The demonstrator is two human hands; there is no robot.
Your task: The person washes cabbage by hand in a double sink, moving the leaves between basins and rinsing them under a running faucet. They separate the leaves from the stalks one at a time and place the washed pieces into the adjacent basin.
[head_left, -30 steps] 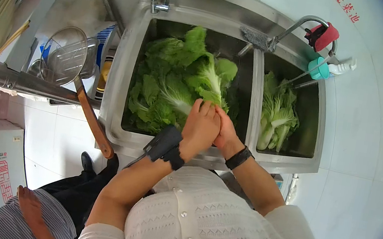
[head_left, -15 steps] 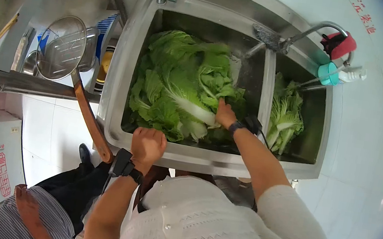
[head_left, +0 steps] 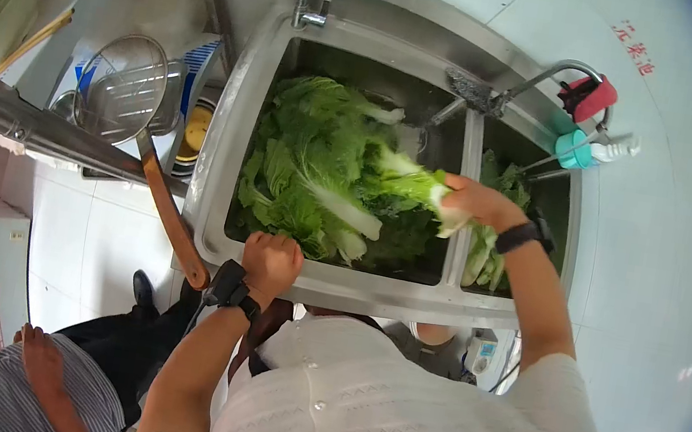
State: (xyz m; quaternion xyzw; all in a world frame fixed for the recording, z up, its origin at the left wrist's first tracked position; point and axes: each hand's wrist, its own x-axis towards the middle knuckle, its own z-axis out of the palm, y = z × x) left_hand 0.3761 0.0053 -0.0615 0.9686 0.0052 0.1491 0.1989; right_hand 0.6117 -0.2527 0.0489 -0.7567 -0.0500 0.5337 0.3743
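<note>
My right hand (head_left: 483,206) is closed around the white stem end of a Chinese cabbage leaf (head_left: 411,179), held above the sink divider (head_left: 470,159). The green part of that leaf hangs left over the large basin. Below it, a heap of wet cabbage leaves (head_left: 310,156) fills much of the large basin (head_left: 295,50). My left hand (head_left: 272,263) rests as a fist on the sink's front rim (head_left: 353,288), with its fingertips hidden. More cabbage (head_left: 483,251) lies in the smaller right basin, partly covered by my right hand.
Two taps, the left (head_left: 305,18) and the right (head_left: 559,69), stand at the sink's back. A wire strainer (head_left: 117,89) with a wooden handle leans at the left. A co-worker's hand (head_left: 41,358) is at lower left. A teal cup (head_left: 572,148) hangs by the right basin.
My right hand has lifted from the heap and moved right to the divider, bringing a cabbage leaf with it. My left hand stays on the rim. The view has shifted slightly.
</note>
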